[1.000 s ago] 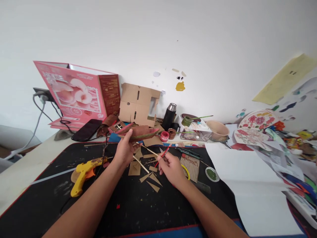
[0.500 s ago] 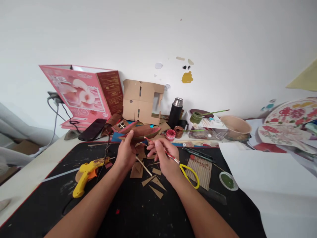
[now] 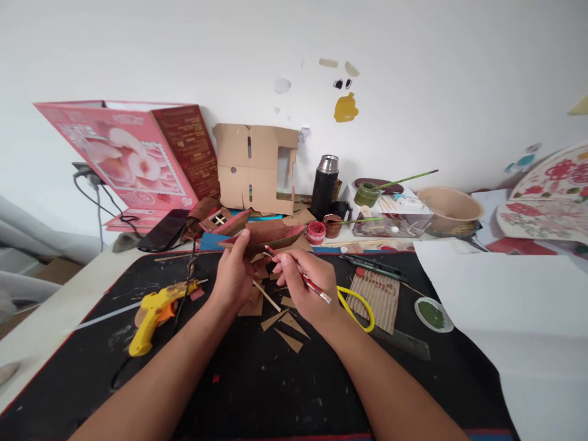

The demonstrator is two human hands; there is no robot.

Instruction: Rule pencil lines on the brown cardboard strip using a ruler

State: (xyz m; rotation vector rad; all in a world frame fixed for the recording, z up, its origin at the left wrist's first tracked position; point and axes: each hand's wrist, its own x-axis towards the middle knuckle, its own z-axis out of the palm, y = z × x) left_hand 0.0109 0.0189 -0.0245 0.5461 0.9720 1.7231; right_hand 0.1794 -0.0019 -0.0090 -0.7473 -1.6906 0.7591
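Observation:
My left hand (image 3: pixel 233 277) is closed around the near left end of a boat-shaped cardboard model (image 3: pixel 278 231), painted brownish with reddish edges. The thumb lies on top; the other fingers are partly hidden beneath it. Between the fingers of my right hand (image 3: pixel 312 283) is a slim red pencil (image 3: pixel 318 289). Its tip points up and left, close to the model's near side; I cannot tell whether they touch. Under both hands lie cardboard scraps (image 3: pixel 289 340) and a thin stick (image 3: pixel 267 296).
A yellow glue gun (image 3: pixel 154 312) lies left. Yellow-handled scissors (image 3: pixel 362 309), corrugated cardboard (image 3: pixel 376 297) and a dish of green paint (image 3: pixel 433 314) lie right. Paint jars (image 3: pixel 316 232), a black flask (image 3: pixel 324 190) and a pink box (image 3: pixel 133 159) stand behind.
The view has shifted slightly, so the background sits higher. The pencil's tip has moved a little lower along the model's near side. Both hands keep their holds.

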